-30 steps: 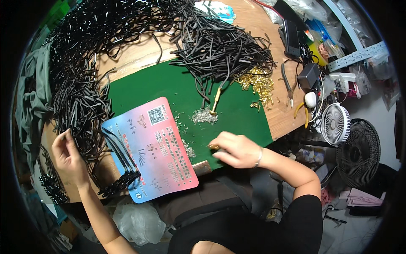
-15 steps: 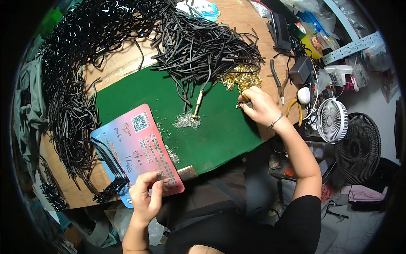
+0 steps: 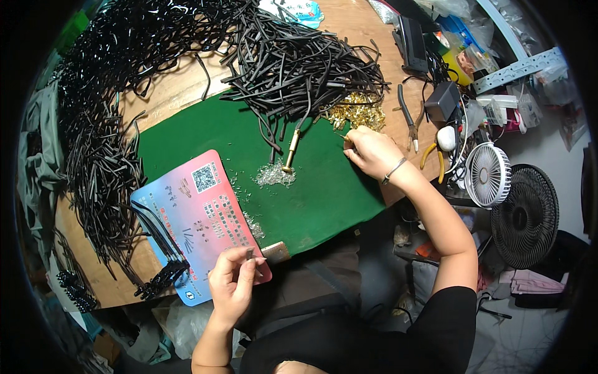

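My left hand (image 3: 232,287) is raised over the lower right corner of a pink-and-blue printed sheet (image 3: 215,255), pinching a small grey piece (image 3: 250,254) between thumb and forefinger. On the right of the green mat (image 3: 330,206), my right hand (image 3: 374,153) has its fingertips closed around a small gold metal piece (image 3: 347,138). Just beyond it lies a pile of gold metal bits (image 3: 361,113). A brass hand tool with a round end (image 3: 291,153) rests mid-mat against a heap of tiny silvery pieces (image 3: 275,175).
Black cords (image 3: 299,75) are heaped at the back, and glossy black strands (image 3: 143,50) cover the far left. Several dark strips (image 3: 159,234) lie on the sheet. To the right are dark-handled pliers (image 3: 408,118), yellow-handled pliers (image 3: 435,162) and a white fan (image 3: 488,174).
My right hand has moved slightly left, away from the gold pile and over the mat. My left hand has shifted right with the small grey piece still pinched.
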A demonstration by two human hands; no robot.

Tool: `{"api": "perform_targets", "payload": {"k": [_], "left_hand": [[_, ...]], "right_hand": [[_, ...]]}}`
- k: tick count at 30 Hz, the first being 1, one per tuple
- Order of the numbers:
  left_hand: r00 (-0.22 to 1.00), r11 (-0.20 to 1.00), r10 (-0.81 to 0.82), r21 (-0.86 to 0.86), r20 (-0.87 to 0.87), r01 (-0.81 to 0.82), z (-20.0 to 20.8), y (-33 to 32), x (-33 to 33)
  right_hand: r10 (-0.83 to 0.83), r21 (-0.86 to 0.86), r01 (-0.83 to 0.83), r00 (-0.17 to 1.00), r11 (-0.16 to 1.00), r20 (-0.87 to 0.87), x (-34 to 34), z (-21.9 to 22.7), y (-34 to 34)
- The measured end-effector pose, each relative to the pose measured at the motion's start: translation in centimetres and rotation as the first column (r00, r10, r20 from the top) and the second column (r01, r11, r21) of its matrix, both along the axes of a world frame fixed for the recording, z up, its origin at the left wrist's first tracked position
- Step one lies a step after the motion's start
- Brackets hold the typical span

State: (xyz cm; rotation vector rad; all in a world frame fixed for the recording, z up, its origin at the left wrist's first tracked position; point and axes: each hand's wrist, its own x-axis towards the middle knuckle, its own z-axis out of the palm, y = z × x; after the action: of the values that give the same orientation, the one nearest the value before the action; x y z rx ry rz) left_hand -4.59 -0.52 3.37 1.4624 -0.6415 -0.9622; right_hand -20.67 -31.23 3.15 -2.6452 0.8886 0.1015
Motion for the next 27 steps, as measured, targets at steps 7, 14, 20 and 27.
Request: {"api": "perform_targets", "payload": {"k": [7, 14, 20, 27], "left_hand": [[0.967, 1.0, 0.011, 0.021, -0.254, -0.006, 0.2, 0.0, -0.6], [0.861, 0.985, -0.124, 0.044, -0.493, 0.167, 2.3, -1.3, -2.5], [0.837, 0.995, -0.058, 0.034, -0.543, 0.091, 2.5, -0.6, -1.5], [0.776, 0.999, -0.023, -0.039, -0.63, -0.003, 1.5, -1.2, -2.4]], "right_hand": [[-0.257, 0.329, 0.2, 0.956, 0.923, 0.14, 1.3, 7.2, 3.7], [-0.105, 0.691, -0.303, 0.871, 0.657, 0.481, 4.8, 4.0, 14.1], [-0.34, 0.792, -0.237, 0.807, 0.563, 0.483, 5.7, 2.8, 15.5], [-0.386, 0.772, -0.217, 0.765, 0.598, 0.515, 4.9, 2.3, 15.6]]}}
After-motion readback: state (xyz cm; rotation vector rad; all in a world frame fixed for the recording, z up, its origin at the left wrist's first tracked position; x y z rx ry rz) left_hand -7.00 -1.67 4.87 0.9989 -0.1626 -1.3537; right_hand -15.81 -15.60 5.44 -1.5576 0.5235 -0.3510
